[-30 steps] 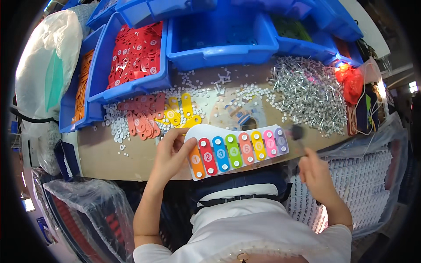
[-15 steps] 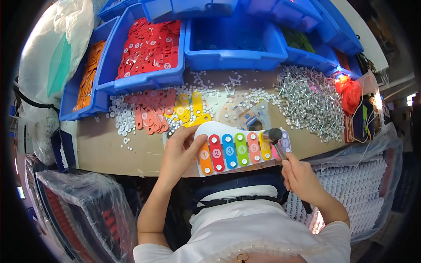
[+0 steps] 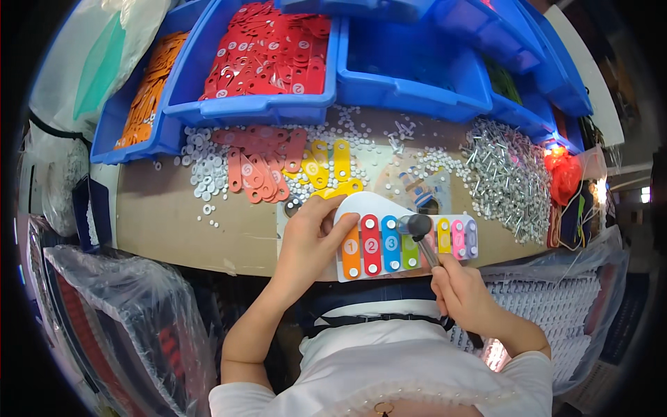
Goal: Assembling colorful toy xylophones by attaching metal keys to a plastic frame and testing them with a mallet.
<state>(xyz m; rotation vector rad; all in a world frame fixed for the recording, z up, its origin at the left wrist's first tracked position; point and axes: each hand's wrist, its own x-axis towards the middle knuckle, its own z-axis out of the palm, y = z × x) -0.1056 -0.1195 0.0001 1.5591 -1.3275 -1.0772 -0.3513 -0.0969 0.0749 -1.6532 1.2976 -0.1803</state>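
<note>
A white toy xylophone (image 3: 368, 208) with coloured bars lies at the near edge of the brown worktable (image 3: 174, 222). My left hand (image 3: 313, 240) grips its left end, thumb on the white top. My right hand (image 3: 462, 295) is closed around a tool with a dark round head (image 3: 419, 226), which sits over the green and yellow bars in the middle of the xylophone.
Loose red, orange and yellow bars (image 3: 278, 163), white washers (image 3: 201, 163) and a heap of metal screws (image 3: 504, 174) lie on the table. Blue bins (image 3: 257, 108) of red and orange parts stand behind. Plastic-wrapped bags (image 3: 125, 320) flank my seat.
My right hand has swung the dark-headed tool leftward from the xylophone's right end to above its middle bars. My left hand keeps holding the left end.
</note>
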